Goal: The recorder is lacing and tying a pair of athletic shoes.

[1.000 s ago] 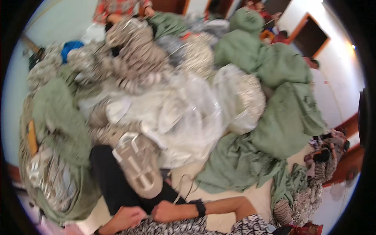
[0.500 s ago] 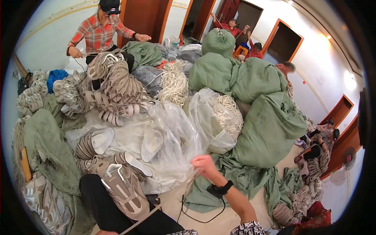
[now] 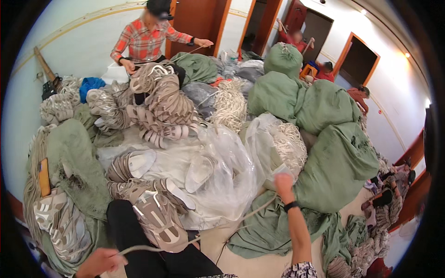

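Note:
A long pale shoelace (image 3: 208, 228) stretches slackly across my lap. One end is pinched in my left hand (image 3: 103, 262) at the lower left, and the other runs up to my right hand (image 3: 283, 184). My right hand is closed on the lace, with the arm stretched out toward the green cloth. Under the lace, a beige-brown sneaker upper (image 3: 162, 221) lies on my thigh, its toe toward me. Just behind it sits a stack of more shoe uppers (image 3: 174, 193) with white undersides.
Clear plastic sheeting (image 3: 232, 162) spreads ahead, beside a bag of white laces (image 3: 289, 146). Bulging green sacks (image 3: 340, 169) stand at the right. Across the pile, a person in a plaid shirt (image 3: 146, 41) pulls a lace by bundled uppers (image 3: 171, 102). Several other people sit farther back.
My right hand has swung outward to the right and away from me, drawing the lace out longer. My left hand has come farther into view at the lower left. The whole view has shifted.

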Demonstrator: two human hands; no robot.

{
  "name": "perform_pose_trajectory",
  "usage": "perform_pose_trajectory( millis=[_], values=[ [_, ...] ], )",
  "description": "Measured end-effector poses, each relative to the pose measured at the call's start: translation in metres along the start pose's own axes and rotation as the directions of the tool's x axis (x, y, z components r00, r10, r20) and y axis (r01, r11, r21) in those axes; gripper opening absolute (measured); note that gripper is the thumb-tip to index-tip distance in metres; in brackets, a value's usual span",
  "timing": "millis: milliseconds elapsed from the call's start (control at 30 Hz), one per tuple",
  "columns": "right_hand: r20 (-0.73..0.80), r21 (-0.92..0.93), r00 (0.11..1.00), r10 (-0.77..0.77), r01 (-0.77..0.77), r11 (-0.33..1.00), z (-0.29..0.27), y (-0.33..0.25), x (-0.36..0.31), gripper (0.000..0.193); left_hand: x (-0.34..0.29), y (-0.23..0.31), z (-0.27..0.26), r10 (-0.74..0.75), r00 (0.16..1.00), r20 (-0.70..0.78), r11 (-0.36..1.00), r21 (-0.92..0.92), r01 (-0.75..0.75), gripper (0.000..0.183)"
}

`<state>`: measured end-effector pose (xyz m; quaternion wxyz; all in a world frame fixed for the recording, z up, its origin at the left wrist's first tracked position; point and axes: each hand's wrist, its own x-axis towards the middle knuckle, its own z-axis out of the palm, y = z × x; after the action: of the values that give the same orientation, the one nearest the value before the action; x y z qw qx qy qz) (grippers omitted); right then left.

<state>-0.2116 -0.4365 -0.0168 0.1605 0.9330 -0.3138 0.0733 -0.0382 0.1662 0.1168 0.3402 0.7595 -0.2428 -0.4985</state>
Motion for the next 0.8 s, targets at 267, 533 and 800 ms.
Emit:
perform_pose_trajectory(
  millis=[267, 533, 800],
  values=[
    [0.016, 0.979, 0.429, -0.903, -0.189, -0.073, -0.137, -0.252, -0.098, 0.053, 0.114, 0.054, 0.053, 0.119, 0.972, 0.203, 0.992, -0.072, -0.107, 0.026],
    [0.206, 0.946, 0.626, -0.752, -0.324, -0.011, -0.113, -0.219, -0.079, 0.011, 0.093, 0.009, 0.029, -0.067, 0.972, 0.225, 0.992, -0.092, 0.090, 0.026],
    [0.159, 0.986, 0.796, -0.584, -0.094, 0.140, -0.058, -0.205, -0.069, 0.015, 0.090, -0.048, 0.024, 0.096, 0.990, 0.104, 0.780, -0.626, -0.010, 0.033]
  ],
)
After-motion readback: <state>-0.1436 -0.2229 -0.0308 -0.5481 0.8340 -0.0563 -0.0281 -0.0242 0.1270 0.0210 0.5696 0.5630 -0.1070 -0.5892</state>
